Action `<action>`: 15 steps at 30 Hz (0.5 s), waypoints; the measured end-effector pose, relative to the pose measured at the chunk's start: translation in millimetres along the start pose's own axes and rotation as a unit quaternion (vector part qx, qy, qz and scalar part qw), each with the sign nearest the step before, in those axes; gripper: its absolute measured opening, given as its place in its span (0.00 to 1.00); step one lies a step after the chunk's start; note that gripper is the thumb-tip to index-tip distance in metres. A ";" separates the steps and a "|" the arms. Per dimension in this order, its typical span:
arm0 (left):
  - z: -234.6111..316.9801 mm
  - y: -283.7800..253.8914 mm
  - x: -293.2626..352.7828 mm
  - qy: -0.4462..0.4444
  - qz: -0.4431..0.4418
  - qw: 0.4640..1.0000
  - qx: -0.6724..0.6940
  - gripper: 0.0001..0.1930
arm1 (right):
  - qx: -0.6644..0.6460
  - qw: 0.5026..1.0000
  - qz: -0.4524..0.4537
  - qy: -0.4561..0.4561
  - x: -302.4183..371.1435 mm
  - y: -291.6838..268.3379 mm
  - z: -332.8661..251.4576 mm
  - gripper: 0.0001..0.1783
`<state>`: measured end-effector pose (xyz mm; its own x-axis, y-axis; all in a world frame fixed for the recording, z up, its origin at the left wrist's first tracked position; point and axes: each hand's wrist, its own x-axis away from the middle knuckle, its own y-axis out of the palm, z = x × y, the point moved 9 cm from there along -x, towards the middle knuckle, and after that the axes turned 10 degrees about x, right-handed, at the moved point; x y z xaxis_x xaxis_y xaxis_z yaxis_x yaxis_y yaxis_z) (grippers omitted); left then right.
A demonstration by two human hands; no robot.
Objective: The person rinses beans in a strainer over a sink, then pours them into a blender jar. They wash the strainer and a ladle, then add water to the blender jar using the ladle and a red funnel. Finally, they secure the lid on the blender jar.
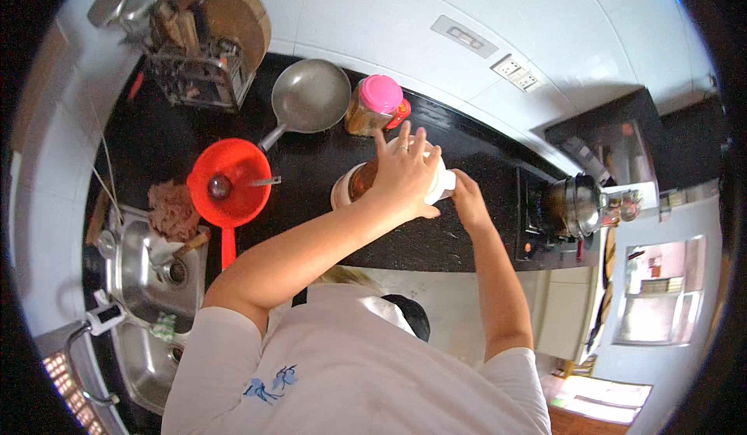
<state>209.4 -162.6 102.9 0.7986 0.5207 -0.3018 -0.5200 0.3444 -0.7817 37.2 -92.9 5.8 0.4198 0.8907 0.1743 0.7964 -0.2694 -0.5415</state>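
In the middle of the counter is a white-topped pitcher (446, 184) with something amber-brown in its lower part. My left hand (406, 172) lies across its top with the fingers spread, hiding most of it. My right hand (468, 201) is closed at the pitcher's white handle-like part on the right; its fingertips are partly hidden. Just behind the pitcher stand a clear jar with a pink lid (380, 93) and a small red-lidded container (400, 114).
Left of my hands are a grey frying pan (313, 95) and a red long-handled strainer or ladle (204, 159) holding a metal spoon. A steel double sink (144, 279) is at far left, a knife rack (194, 77) behind. A pot (576, 205) sits on the stove at right.
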 end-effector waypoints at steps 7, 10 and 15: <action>-0.3 9.3 -20.1 -0.115 -0.183 0.975 -0.058 0.55 | -0.171 0.948 -0.247 -0.104 -11.6 29.4 -6.5 0.23; -1.0 13.3 -25.3 -0.127 -0.196 0.971 -0.056 0.52 | -0.160 0.937 -0.282 -0.127 -18.2 35.4 -10.6 0.20; 6.6 15.5 -28.2 -0.150 -0.201 0.966 -0.068 0.51 | -0.209 0.919 -0.301 -0.145 -19.8 45.4 -0.9 0.19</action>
<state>176.8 -166.9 102.9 0.7935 0.5761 0.1963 -0.1251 0.4701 -0.8737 65.5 -123.0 -21.5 -0.2362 0.9684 0.0801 0.9697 0.2402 -0.0444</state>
